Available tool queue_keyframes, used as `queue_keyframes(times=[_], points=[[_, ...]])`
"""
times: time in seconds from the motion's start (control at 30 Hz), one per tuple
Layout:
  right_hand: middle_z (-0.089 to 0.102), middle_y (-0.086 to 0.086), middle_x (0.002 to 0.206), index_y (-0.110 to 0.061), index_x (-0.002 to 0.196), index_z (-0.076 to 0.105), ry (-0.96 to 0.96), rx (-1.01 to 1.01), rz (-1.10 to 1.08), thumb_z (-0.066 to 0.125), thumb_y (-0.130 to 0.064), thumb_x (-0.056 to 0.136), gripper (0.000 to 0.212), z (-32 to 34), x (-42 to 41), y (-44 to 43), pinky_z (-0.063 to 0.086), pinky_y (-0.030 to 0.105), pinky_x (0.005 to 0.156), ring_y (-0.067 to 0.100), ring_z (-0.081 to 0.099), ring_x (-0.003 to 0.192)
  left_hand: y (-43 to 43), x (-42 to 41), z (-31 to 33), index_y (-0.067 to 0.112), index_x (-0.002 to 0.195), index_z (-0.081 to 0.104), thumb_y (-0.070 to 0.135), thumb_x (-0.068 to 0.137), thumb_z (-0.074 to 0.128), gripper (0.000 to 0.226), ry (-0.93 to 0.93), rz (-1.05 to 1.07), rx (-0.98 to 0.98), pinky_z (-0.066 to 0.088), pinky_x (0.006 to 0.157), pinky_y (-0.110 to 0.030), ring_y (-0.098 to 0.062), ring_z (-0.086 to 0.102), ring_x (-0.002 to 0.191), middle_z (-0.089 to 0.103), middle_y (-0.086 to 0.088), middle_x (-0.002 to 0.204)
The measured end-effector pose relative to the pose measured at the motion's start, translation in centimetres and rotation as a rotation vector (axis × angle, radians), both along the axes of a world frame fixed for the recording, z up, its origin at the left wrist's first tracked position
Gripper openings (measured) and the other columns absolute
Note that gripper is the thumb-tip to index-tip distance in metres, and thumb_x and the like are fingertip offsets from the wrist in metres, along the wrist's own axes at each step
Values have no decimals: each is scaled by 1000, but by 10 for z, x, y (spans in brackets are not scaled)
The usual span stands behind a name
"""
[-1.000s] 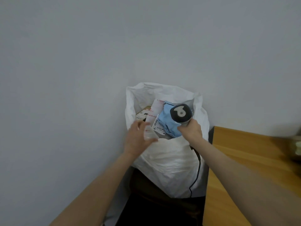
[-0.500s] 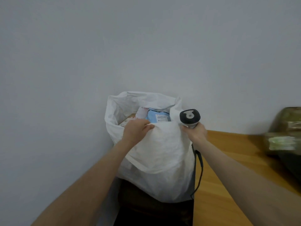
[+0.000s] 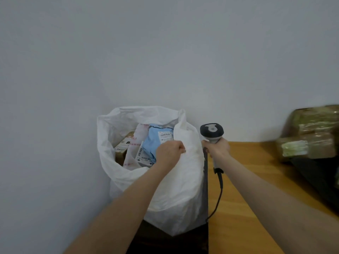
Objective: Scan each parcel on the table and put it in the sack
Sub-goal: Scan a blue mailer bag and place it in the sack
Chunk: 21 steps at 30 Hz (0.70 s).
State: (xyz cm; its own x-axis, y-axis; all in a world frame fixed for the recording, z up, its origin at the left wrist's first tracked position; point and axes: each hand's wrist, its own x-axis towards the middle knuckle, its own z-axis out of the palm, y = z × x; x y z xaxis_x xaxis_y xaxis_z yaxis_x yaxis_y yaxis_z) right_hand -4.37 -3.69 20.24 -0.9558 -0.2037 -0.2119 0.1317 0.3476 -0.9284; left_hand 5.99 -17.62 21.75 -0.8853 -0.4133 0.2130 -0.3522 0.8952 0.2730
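Several parcels in sack (image 3: pixel 185 180); left hand (image 3: pixel 169 153) pinches its rim, right hand (image 3: pixel 218 148) grips scanner (image 3: pixel 211 132). Right of sack, taped parcels (image 3: pixel 310 138) await scanning.

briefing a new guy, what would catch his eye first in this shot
The white sack stands open by the wall, left of the wooden table, a light blue parcel on top inside. The left hand grips its near rim; the right hand holds a barcode scanner beside it.
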Motion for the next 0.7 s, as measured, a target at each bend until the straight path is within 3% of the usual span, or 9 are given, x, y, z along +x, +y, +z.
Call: queue_keyframes(times=[0.07, 0.13, 0.33, 0.43, 0.53, 0.7], points=[[69, 13, 99, -11, 100, 58, 0, -32, -20, 72, -24, 82, 27, 1, -5, 4, 57, 44, 81, 28, 65, 88, -4, -5, 19, 14, 92, 73, 25, 89, 64, 14, 216, 14, 175, 43, 71, -24, -15, 62, 83, 72, 1, 91], [69, 12, 100, -13, 100, 57, 3, -48, -30, 72, -25, 82, 27, 4, -9, 5, 56, 45, 83, 29, 66, 93, -4, -9, 31, 11, 88, 73, 19, 87, 68, 10, 297, -77, 244, 45, 73, -23, -13, 62, 77, 72, 0, 87], [69, 10, 89, -15, 94, 58, 58, -6, -29, 71, -28, 81, 23, 19, -24, -3, 55, 39, 75, 28, 64, 79, -23, -25, 36, 18, 85, 66, 20, 88, 65, 4, 125, -152, 409, 44, 66, -17, -4, 57, 71, 66, 8, 82], [67, 1, 75, -16, 93, 58, 58, 0, -42, 71, -29, 81, 23, 26, -36, -13, 56, 37, 72, 17, 64, 64, -46, -46, 37, 15, 102, 66, 25, 89, 63, 17, 111, -88, 361, 45, 74, -19, -9, 58, 87, 65, 2, 100], [68, -3, 70, -17, 94, 59, 59, 6, -49, 70, -30, 80, 22, 33, -55, -28, 59, 39, 77, 12, 70, 65, -71, -73, 32, 12, 124, 56, 34, 89, 63, 41, 42, -4, 389, 48, 90, -34, -19, 57, 106, 56, -4, 118], [69, -3, 75, -16, 95, 61, 78, 70, -35, 71, -33, 79, 25, 43, -91, -74, 58, 40, 80, 12, 70, 68, -127, -128, 29, 15, 127, 55, 34, 95, 53, 37, -4, -23, 211, 43, 98, -37, -23, 53, 115, 52, -8, 128]])
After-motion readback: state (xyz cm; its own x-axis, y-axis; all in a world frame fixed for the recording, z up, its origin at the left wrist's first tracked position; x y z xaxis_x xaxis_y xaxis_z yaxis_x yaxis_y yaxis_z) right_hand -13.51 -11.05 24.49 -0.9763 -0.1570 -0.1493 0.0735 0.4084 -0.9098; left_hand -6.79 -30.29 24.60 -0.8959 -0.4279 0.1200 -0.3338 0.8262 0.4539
